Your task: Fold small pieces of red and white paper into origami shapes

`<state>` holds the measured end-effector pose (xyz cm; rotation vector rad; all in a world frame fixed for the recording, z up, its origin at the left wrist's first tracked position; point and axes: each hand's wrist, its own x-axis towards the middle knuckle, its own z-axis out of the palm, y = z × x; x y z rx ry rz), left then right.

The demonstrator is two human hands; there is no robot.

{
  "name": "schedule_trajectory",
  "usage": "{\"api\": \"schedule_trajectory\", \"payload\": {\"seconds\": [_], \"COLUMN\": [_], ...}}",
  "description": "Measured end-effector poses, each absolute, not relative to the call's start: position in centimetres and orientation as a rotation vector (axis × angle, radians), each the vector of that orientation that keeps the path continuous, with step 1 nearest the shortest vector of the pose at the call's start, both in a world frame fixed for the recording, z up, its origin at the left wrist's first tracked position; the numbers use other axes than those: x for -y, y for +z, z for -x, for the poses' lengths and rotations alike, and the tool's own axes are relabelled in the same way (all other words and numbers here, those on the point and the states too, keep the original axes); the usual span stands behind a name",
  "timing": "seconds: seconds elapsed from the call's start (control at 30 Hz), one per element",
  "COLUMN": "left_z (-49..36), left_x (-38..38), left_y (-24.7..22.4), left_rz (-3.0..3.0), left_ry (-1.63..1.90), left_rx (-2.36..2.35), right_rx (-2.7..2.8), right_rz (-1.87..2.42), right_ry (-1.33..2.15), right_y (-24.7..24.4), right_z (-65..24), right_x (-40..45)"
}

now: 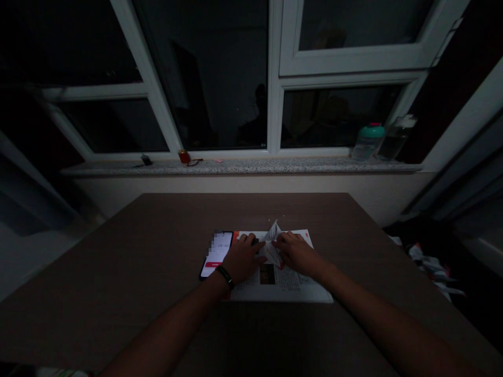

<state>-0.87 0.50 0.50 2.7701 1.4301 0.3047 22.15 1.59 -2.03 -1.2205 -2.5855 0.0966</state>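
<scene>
A small folded paper piece (271, 250) with a pointed top stands over a printed sheet (293, 285) on the brown table. From the left, my left hand (244, 256) touches the folded paper with its fingers somewhat spread over the sheet. On the other side, my right hand (296, 252) has its fingertips closed on the paper's right edge. A phone (216, 255) with a lit screen lies beside the sheet, left of my left hand. A dark band is around my left wrist.
The brown table (157, 251) reaches to the wall under a window. On the stone sill (251, 166) are a small red object (183, 156), a teal-lidded bottle (368, 141) and a clear bottle (396, 137). Crumpled papers (428, 264) lie beyond the table's right edge.
</scene>
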Motion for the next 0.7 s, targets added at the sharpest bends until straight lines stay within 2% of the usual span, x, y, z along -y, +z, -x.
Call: {"api": "schedule_trajectory", "payload": {"seconds": [0.37, 0.7], "left_z": [0.9, 0.5], "left_x": [-1.3, -0.2], "left_y": [-0.7, 0.5], "left_rz": [-2.612, -2.720], "left_ry": [0.464, 0.379], "left_rx": [-1.490, -1.383], "right_rx": [2.588, 2.576], "right_rz": [1.229, 1.231], "right_ry": [0.103, 0.094], "right_y": [-1.8, -2.1], "right_z": [-22.1, -22.0], "right_x": [-1.5, -1.5]}}
